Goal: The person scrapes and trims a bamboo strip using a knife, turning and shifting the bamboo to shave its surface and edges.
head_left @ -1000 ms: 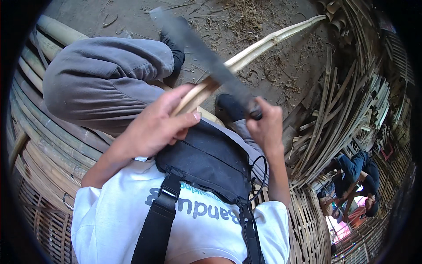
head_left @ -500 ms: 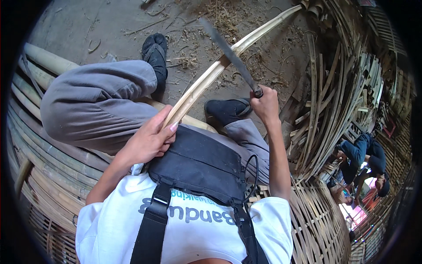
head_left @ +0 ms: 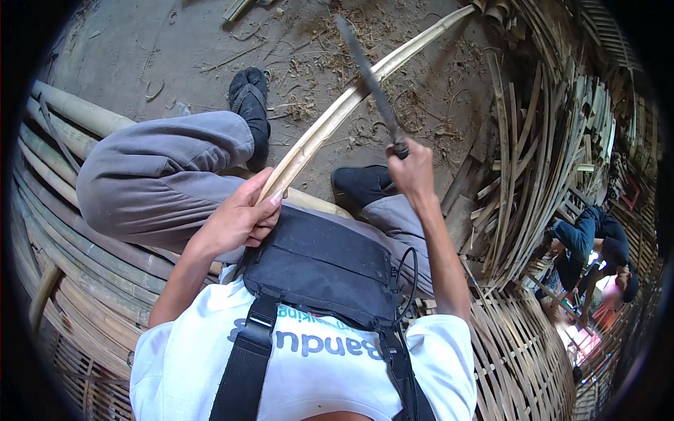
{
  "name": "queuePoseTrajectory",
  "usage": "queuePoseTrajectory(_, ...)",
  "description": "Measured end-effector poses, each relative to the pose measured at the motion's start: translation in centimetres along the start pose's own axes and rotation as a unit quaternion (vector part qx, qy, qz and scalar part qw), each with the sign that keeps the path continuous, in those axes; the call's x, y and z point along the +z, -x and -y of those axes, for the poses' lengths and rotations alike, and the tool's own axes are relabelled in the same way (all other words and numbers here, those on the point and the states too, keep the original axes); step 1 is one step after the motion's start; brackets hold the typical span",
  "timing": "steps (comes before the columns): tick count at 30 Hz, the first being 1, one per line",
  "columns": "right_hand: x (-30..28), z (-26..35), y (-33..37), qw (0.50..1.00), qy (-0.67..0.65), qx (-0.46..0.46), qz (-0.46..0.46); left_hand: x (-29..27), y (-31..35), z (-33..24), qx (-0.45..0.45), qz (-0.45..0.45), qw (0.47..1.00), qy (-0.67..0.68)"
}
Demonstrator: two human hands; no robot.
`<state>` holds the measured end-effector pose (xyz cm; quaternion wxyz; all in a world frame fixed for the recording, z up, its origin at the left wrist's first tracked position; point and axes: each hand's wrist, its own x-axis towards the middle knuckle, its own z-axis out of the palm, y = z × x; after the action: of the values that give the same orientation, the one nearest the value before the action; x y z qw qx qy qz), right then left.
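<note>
A long pale split-bamboo strip [head_left: 319, 130] runs from my lap up to the far right. My left hand [head_left: 242, 217] grips its near end, thumb on top and fingers beneath. In my right hand [head_left: 412, 168] is the dark handle of a long-bladed knife [head_left: 372, 81]. The blade crosses the strip around its middle, tip pointing away to the far left. I cannot tell whether blade and strip touch there. Below the near end of the strip, a black pouch [head_left: 323, 259] hangs on straps across my front.
Bamboo poles [head_left: 91, 231] lie stacked on my left. Many split strips [head_left: 523, 168] are piled at the right, near a woven bamboo wall [head_left: 523, 344]. Shavings [head_left: 309, 91] litter the ground ahead. Another person [head_left: 597, 245] bends over at the far right.
My right hand has shifted slightly left and nearer, and the knife has turned more upright across the strip. The left hand keeps its grip. The whole view has shifted a little.
</note>
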<state>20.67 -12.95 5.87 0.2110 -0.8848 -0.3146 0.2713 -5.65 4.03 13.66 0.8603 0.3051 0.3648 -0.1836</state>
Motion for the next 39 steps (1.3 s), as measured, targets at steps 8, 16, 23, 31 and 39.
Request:
queuePoseTrajectory(8, -0.4, -3.8, -2.7, 0.999, 0.035, 0.028, 0.026, 0.7, -0.9, 1.6, -0.006, -0.003, 1.000, -0.024)
queuePoseTrajectory(16, 1.6, -0.5, 1.1, 0.986, 0.115, -0.120, 0.013, 0.2, 0.0, 0.5, 0.003, -0.014, 0.997, -0.071)
queuePoseTrajectory(23, 1.7, -2.9, -2.5, 0.997, 0.046, -0.033, -0.047, -0.8, 1.6, -0.4, 0.015, 0.000, 1.000, -0.003)
queuePoseTrajectory(31, 0.9, -2.8, -3.5, 0.989, 0.093, -0.101, -0.058, -0.8, 2.5, 0.1, -0.015, -0.004, 1.000, 0.002)
queuePoseTrajectory(39, 2.4, -0.3, -0.3, 0.997, 0.032, -0.073, 0.006, -2.1, 2.9, -1.6, -0.022, 0.001, 0.999, 0.033)
